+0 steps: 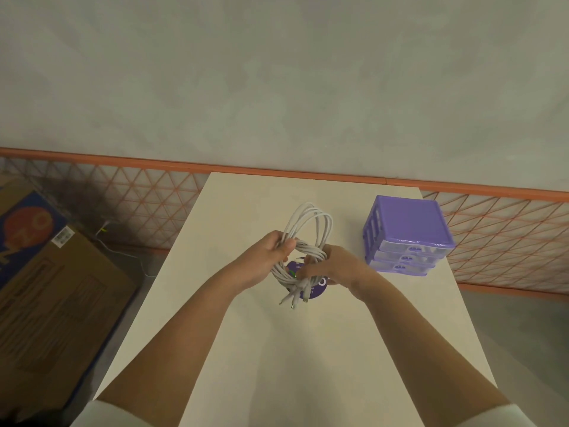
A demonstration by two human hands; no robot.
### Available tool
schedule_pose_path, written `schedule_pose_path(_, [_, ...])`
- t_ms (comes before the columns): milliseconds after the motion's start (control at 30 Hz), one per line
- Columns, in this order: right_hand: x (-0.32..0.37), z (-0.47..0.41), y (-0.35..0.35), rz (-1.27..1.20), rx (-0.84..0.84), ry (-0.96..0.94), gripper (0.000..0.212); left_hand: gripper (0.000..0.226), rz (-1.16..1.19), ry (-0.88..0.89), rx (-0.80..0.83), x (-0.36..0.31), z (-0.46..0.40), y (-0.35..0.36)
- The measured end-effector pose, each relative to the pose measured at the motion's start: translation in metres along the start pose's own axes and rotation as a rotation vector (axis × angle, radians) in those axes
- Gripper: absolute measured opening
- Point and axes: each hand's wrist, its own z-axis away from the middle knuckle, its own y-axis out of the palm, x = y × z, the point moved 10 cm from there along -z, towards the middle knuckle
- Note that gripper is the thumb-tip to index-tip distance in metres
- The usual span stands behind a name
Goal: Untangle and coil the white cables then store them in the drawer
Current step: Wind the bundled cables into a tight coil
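Note:
The white cables (311, 224) form a looped bundle held upright above the middle of the table. My left hand (272, 257) grips the bundle's left side, thumb over the strands. My right hand (331, 268) pinches the strands at the lower right. Several plug ends (292, 300) dangle below both hands. A purple drawer unit (406, 235) with three translucent drawers, all closed, stands on the table to the right of my hands.
A cream table (277, 349) lies under my arms. A round purple disc (318, 289) lies on it beneath the cables. An orange mesh fence (508, 238) runs behind. Cardboard boxes (55, 288) and a loose white wire (123, 254) are on the floor at left.

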Motion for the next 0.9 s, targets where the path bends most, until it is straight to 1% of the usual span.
schedule_pose_path(33, [0.003,0.001,-0.005,0.046,-0.079,-0.002,0.042,0.037,-0.007,0.017,-0.027,-0.001,-0.001,-0.003])
schedule_pose_path(100, [0.004,0.005,-0.012,0.061,-0.239,0.022,0.066,0.032,0.026,0.052,-0.101,-0.006,-0.001,-0.012])
schedule_pose_path(133, [0.000,0.008,-0.013,0.019,-0.293,0.076,0.077,0.030,0.058,0.068,-0.139,-0.008,-0.001,-0.017])
schedule_pose_path(167, [-0.005,0.012,-0.008,-0.027,-0.306,0.149,0.081,0.029,0.088,0.083,-0.170,-0.009,-0.001,-0.021])
schedule_pose_path(200, [-0.010,0.015,0.002,-0.052,-0.269,0.222,0.077,0.030,0.107,0.096,-0.190,-0.010,-0.001,-0.023])
schedule_pose_path(267, [-0.017,0.020,0.030,-0.075,-0.093,0.329,0.061,0.031,0.106,0.106,-0.202,-0.010,-0.001,-0.022])
schedule_pose_path(300, [-0.018,0.022,0.042,-0.103,-0.018,0.351,0.056,0.030,0.098,0.104,-0.208,-0.009,-0.001,-0.020])
schedule_pose_path(467, [-0.015,0.020,0.064,-0.314,0.142,0.350,0.044,0.026,0.101,0.074,-0.273,0.005,0.001,-0.022])
schedule_pose_path(567, [-0.012,0.022,0.068,-0.348,0.224,0.351,0.037,0.024,0.124,0.064,-0.298,0.010,0.002,-0.025])
schedule_pose_path(633, [-0.011,0.021,0.066,-0.282,0.229,0.336,0.037,0.023,0.125,0.067,-0.313,0.013,0.001,-0.025])
schedule_pose_path(733, [-0.005,0.018,0.059,-0.121,0.154,0.279,0.039,0.023,0.132,0.055,-0.346,0.018,0.000,-0.025])
schedule_pose_path(800, [0.006,0.016,0.057,-0.058,0.097,0.188,0.039,0.024,0.130,0.056,-0.385,0.019,-0.001,-0.030])
schedule_pose_path(900, [0.021,0.017,0.060,-0.060,0.053,0.046,0.040,0.024,0.140,0.061,-0.451,0.020,-0.001,-0.044])
